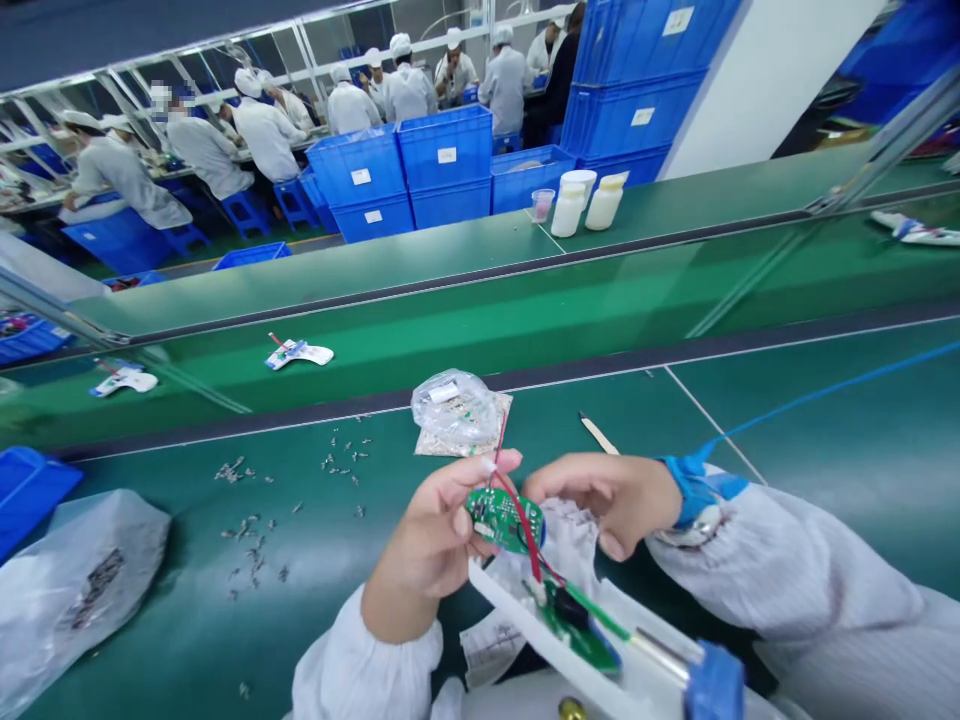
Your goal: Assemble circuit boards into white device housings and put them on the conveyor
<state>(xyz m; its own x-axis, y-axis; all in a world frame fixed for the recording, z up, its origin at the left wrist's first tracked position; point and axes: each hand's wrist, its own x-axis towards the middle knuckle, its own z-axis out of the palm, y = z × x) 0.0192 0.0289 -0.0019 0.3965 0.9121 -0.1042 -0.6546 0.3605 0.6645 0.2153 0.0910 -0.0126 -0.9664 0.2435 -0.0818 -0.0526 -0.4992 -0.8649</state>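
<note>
My left hand [435, 530] pinches a small green circuit board [506, 518] between thumb and fingers. Red wires [529, 545] run from that board down to a second green board [577, 635] inside a white plastic housing half [517, 625]. A blue end piece [714, 680] and a metal rod [660, 655] sit at the housing's near right. Beside the board's right edge is my right hand [607, 495], its fingers loosely curled and its thumb apart from them; some fingertips pass behind the board. Crumpled white material [570, 535] shows below that hand.
Small metal parts [251, 550] lie scattered on the green bench. A clear bag [457, 405], a wooden-handled tool [598, 432] and a bag of metal parts [82, 590] are around. White housings [300, 353] rest on the belt. A blue cord [832, 388] runs from my right wrist.
</note>
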